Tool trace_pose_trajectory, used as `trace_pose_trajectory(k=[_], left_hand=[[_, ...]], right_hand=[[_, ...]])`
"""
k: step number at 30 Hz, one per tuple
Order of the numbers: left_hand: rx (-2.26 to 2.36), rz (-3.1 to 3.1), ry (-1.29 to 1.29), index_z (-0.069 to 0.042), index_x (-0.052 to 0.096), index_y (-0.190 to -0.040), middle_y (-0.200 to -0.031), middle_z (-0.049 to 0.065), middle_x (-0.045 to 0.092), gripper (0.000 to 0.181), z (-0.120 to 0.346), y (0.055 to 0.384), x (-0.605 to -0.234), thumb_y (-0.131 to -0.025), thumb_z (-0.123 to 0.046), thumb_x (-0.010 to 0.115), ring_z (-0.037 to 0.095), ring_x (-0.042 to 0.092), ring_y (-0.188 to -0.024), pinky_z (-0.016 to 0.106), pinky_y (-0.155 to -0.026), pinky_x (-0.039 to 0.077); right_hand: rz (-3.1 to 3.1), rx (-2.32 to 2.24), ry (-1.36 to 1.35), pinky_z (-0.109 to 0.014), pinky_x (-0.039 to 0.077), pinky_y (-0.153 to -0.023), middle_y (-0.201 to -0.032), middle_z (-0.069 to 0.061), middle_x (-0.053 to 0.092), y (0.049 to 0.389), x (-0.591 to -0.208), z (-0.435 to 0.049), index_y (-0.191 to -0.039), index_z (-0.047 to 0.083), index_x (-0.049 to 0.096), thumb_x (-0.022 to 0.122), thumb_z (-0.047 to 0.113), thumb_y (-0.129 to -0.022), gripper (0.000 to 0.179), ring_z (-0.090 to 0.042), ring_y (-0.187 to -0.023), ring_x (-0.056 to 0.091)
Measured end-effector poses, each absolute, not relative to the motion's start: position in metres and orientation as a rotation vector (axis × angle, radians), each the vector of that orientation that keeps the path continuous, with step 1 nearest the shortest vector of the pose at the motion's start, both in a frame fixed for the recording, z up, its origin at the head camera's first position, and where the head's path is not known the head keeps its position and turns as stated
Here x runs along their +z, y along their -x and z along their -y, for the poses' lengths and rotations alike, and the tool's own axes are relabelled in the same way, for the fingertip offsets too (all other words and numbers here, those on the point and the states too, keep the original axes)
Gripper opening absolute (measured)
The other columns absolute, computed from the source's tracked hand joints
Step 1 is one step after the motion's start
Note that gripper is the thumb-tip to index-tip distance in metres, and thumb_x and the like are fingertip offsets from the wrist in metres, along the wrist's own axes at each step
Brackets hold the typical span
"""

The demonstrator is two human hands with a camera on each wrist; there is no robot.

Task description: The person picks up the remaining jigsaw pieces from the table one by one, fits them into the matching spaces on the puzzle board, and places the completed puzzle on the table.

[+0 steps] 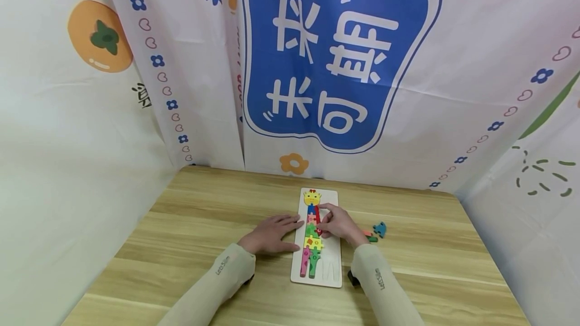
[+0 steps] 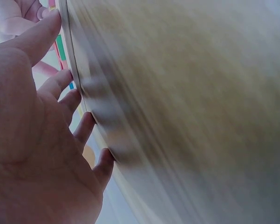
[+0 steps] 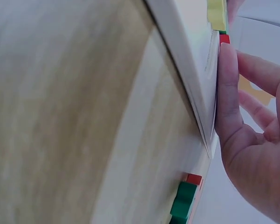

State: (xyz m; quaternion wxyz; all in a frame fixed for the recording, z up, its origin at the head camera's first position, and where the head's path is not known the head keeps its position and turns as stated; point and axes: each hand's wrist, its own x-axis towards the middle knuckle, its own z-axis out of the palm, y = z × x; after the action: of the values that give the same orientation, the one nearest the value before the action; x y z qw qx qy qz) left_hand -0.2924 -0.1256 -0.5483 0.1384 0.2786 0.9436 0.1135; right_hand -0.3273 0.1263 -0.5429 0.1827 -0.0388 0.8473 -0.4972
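Observation:
A long white puzzle board (image 1: 330, 258) lies on the wooden table (image 1: 195, 215), with a colourful giraffe (image 1: 311, 235) of fitted pieces down its left half. My left hand (image 1: 274, 232) lies flat on the table, its fingertips (image 2: 67, 77) against the board's left edge (image 2: 75, 70). My right hand (image 1: 336, 223) sits over the board's middle, with index finger and thumb pinching a narrow red piece (image 1: 318, 219) at the giraffe's neck. In the right wrist view the thumb (image 3: 227, 93) presses along the board (image 3: 200, 56), the red piece (image 3: 224, 38) at its tip.
Loose pieces lie on the table right of the board: a blue one (image 1: 379, 229), a green one (image 1: 373, 238) and a small orange-red one (image 1: 366, 233). Printed fabric walls (image 1: 335, 64) close in the back and both sides. The table's near edge is close to my forearms.

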Motion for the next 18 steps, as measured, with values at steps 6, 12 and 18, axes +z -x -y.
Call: trace_pose_trajectory(k=[6,12,18], left_hand=[[0.331,-2.729,-0.800,-0.034,0.030,-0.164,-0.172,-0.009,0.025,0.078,0.1253,0.2927,-0.5508,-0.098,-0.071,0.049,0.027,0.024,-0.159,0.057,-0.126,0.025],[0.332,-2.735,-0.803,-0.034,0.031,-0.164,-0.172,-0.009,0.025,0.078,0.1255,0.2923,-0.5516,-0.098,-0.071,0.049,0.027,0.025,-0.159,0.056,-0.126,0.026],[0.330,-2.735,-0.804,-0.033,0.030,-0.164,-0.172,-0.009,0.025,0.077,0.1256,0.2919,-0.5492,-0.099,-0.070,0.049,0.027,0.025,-0.159,0.057,-0.126,0.025]], right_hand=[[-2.403,-1.377,0.102,-0.029,0.061,-0.063,-0.094,-0.010,0.065,0.3276,-0.5446,-0.1270,-0.152,0.015,0.051,0.078,0.010,-0.093,0.065,-0.019,-0.067,0.068],[-2.404,-1.365,0.114,-0.028,0.061,-0.063,-0.093,-0.010,0.064,0.3284,-0.5453,-0.1270,-0.152,0.016,0.051,0.076,0.010,-0.095,0.062,-0.019,-0.067,0.068],[-2.410,-1.362,0.126,-0.029,0.061,-0.063,-0.094,-0.010,0.066,0.3276,-0.5423,-0.1265,-0.152,0.015,0.052,0.073,0.009,-0.096,0.060,-0.019,-0.068,0.069]])
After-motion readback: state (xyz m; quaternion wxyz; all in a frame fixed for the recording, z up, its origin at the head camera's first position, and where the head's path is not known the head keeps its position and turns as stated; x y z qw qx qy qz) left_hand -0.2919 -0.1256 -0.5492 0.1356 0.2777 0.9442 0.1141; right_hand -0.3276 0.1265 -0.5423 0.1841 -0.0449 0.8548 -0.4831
